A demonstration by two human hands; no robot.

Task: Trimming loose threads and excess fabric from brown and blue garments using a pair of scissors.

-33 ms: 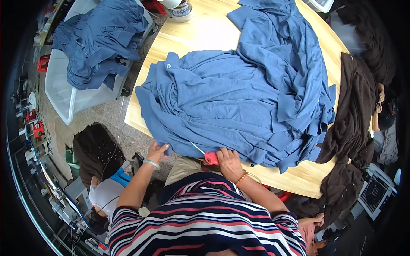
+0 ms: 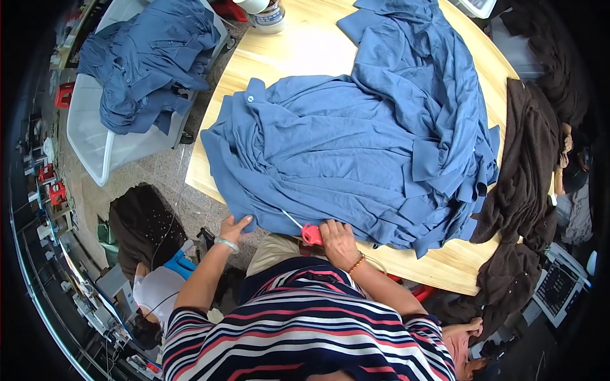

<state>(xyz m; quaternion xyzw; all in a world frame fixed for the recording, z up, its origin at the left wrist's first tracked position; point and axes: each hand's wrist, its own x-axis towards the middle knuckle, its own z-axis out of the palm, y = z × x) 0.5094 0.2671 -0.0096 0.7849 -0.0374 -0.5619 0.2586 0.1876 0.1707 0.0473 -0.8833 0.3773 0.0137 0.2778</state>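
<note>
matt blue cloth shirt (image 2: 343,146), smooth wooden table (image 2: 298,51)

Blue garment (image 2: 343,146) spread over pale wooden table (image 2: 305,51); one white button near its collar. Dark brown cloth (image 2: 521,184) along the table's right edge. More blue garments (image 2: 146,57) heaped in a white bin (image 2: 95,146). Right hand (image 2: 338,242) around a red-handled tool (image 2: 311,233), orange bracelet at the wrist. Left hand (image 2: 234,227) with a pale green bangle. Shirt (image 2: 305,330) striped navy, white and red.
</note>
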